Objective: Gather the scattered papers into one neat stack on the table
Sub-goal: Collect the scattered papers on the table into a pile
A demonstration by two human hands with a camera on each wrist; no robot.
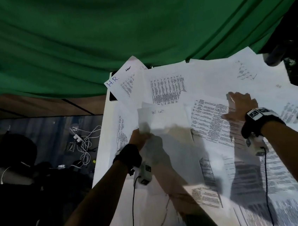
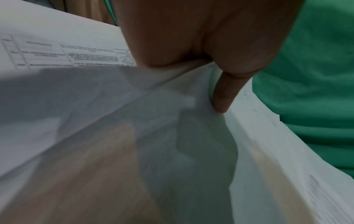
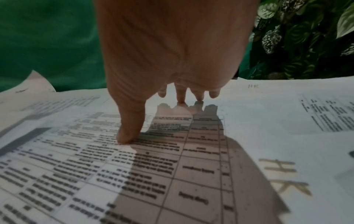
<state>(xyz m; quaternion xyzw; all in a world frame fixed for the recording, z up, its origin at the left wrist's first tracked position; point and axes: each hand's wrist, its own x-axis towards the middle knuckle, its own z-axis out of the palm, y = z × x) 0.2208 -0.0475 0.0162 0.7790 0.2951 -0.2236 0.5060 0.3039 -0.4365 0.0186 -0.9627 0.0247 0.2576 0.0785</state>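
Note:
Several white printed sheets lie scattered and overlapping across the white table. My left hand grips a small bundle of sheets by its left edge and holds it tilted above the table; in the left wrist view the thumb presses on the held bundle. My right hand rests flat, fingers spread, on a sheet printed with a table. The right wrist view shows the thumb tip and fingertips touching that table sheet.
A green cloth hangs behind the table's far edge. A sheet marked "H.R." overhangs the far left corner. White cables lie on the floor to the left. Leafy plants stand at the far right.

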